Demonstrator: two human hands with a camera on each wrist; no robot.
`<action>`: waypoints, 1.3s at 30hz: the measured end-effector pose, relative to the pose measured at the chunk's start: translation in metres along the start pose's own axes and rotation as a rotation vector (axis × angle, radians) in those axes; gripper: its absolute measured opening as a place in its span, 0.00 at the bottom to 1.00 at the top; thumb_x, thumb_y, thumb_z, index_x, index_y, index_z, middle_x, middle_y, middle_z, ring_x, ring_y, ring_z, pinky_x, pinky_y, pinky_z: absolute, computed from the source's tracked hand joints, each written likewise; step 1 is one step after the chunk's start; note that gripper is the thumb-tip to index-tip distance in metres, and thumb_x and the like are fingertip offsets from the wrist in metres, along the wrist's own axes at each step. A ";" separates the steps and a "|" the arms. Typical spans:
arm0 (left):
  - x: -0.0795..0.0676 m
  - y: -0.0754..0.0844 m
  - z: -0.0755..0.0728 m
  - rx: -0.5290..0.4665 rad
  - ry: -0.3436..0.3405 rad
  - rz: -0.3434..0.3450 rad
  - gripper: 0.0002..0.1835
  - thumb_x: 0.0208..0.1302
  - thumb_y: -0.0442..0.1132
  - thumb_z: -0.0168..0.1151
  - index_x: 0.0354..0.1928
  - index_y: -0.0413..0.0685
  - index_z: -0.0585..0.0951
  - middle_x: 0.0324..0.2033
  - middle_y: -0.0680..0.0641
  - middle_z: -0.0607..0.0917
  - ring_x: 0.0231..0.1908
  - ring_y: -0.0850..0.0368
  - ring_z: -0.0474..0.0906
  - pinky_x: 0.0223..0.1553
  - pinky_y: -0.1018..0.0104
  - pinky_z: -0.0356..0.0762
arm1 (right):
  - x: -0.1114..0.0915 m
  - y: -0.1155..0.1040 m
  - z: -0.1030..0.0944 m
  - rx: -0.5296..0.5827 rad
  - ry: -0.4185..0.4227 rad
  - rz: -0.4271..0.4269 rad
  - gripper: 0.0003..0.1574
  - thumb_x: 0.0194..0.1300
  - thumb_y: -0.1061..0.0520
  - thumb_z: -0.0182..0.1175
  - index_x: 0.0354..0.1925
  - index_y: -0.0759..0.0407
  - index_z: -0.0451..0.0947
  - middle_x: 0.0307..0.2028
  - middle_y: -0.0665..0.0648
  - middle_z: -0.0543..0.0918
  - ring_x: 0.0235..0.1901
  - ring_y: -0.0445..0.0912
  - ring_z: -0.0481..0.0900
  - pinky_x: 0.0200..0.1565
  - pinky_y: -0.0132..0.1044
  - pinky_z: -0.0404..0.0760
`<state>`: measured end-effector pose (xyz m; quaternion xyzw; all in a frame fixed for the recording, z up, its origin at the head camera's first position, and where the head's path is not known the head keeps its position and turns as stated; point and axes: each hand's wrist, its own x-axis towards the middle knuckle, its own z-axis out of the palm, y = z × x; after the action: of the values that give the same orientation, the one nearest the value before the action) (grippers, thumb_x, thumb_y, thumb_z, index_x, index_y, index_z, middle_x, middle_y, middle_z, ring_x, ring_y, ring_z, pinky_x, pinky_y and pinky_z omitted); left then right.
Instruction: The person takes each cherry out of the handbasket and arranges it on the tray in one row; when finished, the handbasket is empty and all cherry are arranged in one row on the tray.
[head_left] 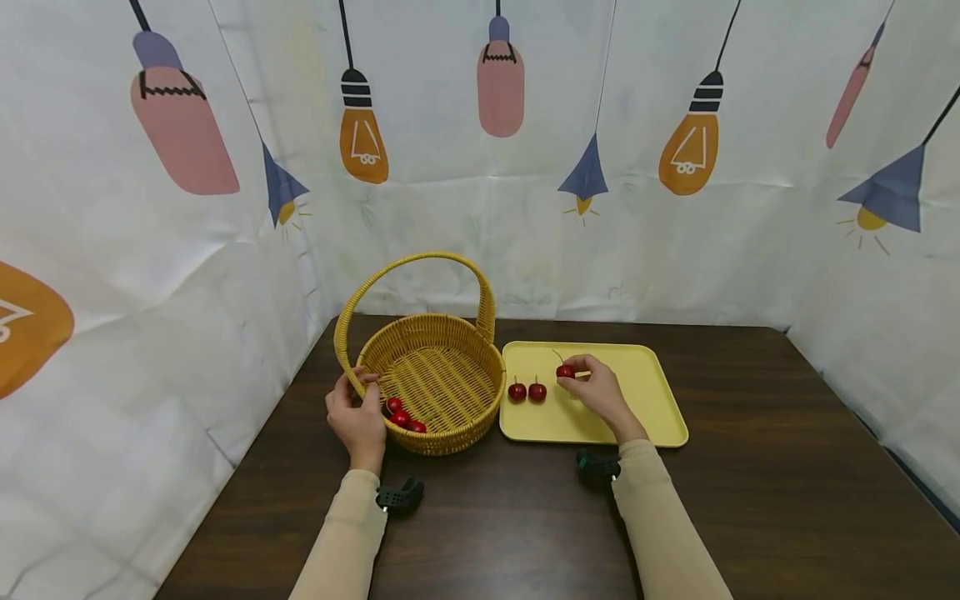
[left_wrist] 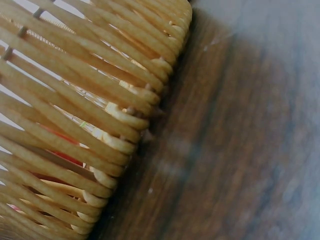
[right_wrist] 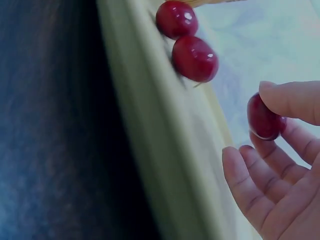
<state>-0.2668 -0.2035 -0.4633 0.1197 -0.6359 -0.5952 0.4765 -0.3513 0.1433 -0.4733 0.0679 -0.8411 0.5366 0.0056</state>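
Apparently for steadiness, the left hand (head_left: 358,423) curls round the basket (head_left: 465,437) handle (head_left: 342,333). The right hand (head_left: 600,393), fingers half spread, pinches one cherry (head_left: 565,372) over the tray (head_left: 647,400).

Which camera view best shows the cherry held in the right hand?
The right wrist view: the cherry appears largest there, close up between the thumb and fingers of the right hand. The head view shows it small, over the yellow tray. The left wrist view misses it, facing the basket and table.
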 end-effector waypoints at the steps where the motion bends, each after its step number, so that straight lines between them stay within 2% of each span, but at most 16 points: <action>1: 0.000 0.000 0.000 -0.003 -0.003 -0.002 0.11 0.60 0.24 0.60 0.45 0.29 0.81 0.37 0.31 0.82 0.44 0.44 0.73 0.44 0.74 0.64 | 0.000 0.002 0.000 0.002 -0.002 0.009 0.23 0.62 0.56 0.66 0.54 0.61 0.76 0.49 0.62 0.78 0.42 0.52 0.80 0.38 0.36 0.80; 6: 0.000 -0.001 0.000 -0.018 -0.011 -0.003 0.12 0.59 0.24 0.60 0.46 0.28 0.81 0.37 0.31 0.81 0.43 0.48 0.72 0.44 0.74 0.65 | 0.000 0.008 0.000 -0.001 0.006 0.040 0.23 0.62 0.56 0.66 0.54 0.61 0.76 0.49 0.62 0.78 0.41 0.51 0.80 0.37 0.36 0.78; 11: 0.000 -0.002 0.000 -0.031 -0.005 -0.005 0.11 0.59 0.24 0.60 0.44 0.28 0.80 0.38 0.31 0.79 0.40 0.56 0.73 0.43 0.72 0.68 | -0.001 0.009 0.000 -0.038 -0.009 0.048 0.23 0.63 0.56 0.66 0.53 0.64 0.75 0.47 0.63 0.79 0.40 0.51 0.80 0.36 0.35 0.78; 16: 0.001 -0.004 -0.001 -0.036 0.007 0.004 0.09 0.59 0.25 0.61 0.43 0.31 0.80 0.38 0.33 0.78 0.41 0.47 0.73 0.42 0.73 0.69 | -0.007 0.009 0.000 -0.062 -0.036 0.061 0.20 0.63 0.57 0.66 0.51 0.64 0.76 0.45 0.62 0.80 0.39 0.50 0.79 0.37 0.36 0.78; 18: 0.002 -0.005 -0.001 -0.037 0.018 0.012 0.09 0.59 0.25 0.61 0.42 0.31 0.81 0.37 0.33 0.78 0.41 0.47 0.73 0.42 0.73 0.68 | -0.010 0.009 0.001 -0.084 -0.051 0.052 0.20 0.63 0.57 0.66 0.51 0.64 0.76 0.45 0.62 0.81 0.40 0.50 0.78 0.38 0.36 0.77; 24: 0.003 -0.008 0.000 -0.029 0.010 0.040 0.10 0.59 0.26 0.62 0.42 0.29 0.81 0.36 0.35 0.76 0.38 0.60 0.72 0.43 0.73 0.66 | -0.020 0.011 0.003 -0.127 -0.069 0.019 0.20 0.61 0.55 0.68 0.48 0.63 0.77 0.43 0.60 0.81 0.40 0.50 0.75 0.41 0.38 0.74; 26: 0.003 -0.008 0.000 -0.027 0.000 0.035 0.10 0.59 0.27 0.62 0.43 0.28 0.81 0.36 0.36 0.77 0.38 0.57 0.73 0.43 0.73 0.67 | -0.020 0.011 0.004 -0.133 -0.075 0.022 0.20 0.60 0.54 0.69 0.48 0.62 0.77 0.42 0.59 0.80 0.39 0.50 0.75 0.39 0.38 0.74; 29: 0.002 -0.008 0.000 -0.035 -0.009 0.015 0.11 0.60 0.27 0.62 0.44 0.28 0.80 0.38 0.35 0.76 0.40 0.47 0.74 0.42 0.73 0.68 | -0.022 0.011 0.004 -0.141 -0.080 0.032 0.20 0.59 0.53 0.70 0.46 0.60 0.78 0.39 0.57 0.80 0.37 0.49 0.75 0.38 0.38 0.73; 36: 0.000 -0.008 -0.003 -0.030 -0.004 0.005 0.11 0.60 0.27 0.62 0.44 0.28 0.80 0.39 0.31 0.76 0.39 0.54 0.73 0.42 0.73 0.67 | -0.025 0.009 0.006 -0.179 -0.112 0.009 0.21 0.57 0.52 0.71 0.45 0.60 0.78 0.38 0.56 0.80 0.36 0.48 0.74 0.37 0.38 0.72; 39: 0.002 -0.007 -0.003 -0.032 -0.015 0.006 0.11 0.60 0.27 0.62 0.44 0.29 0.80 0.38 0.32 0.77 0.41 0.44 0.73 0.42 0.72 0.67 | -0.024 0.008 0.006 -0.202 -0.108 -0.001 0.21 0.56 0.52 0.72 0.44 0.59 0.78 0.36 0.55 0.78 0.35 0.48 0.72 0.36 0.38 0.70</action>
<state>-0.2686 -0.2081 -0.4691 0.1054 -0.6302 -0.6047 0.4754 -0.3281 0.1436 -0.4851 0.0962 -0.8898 0.4448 -0.0330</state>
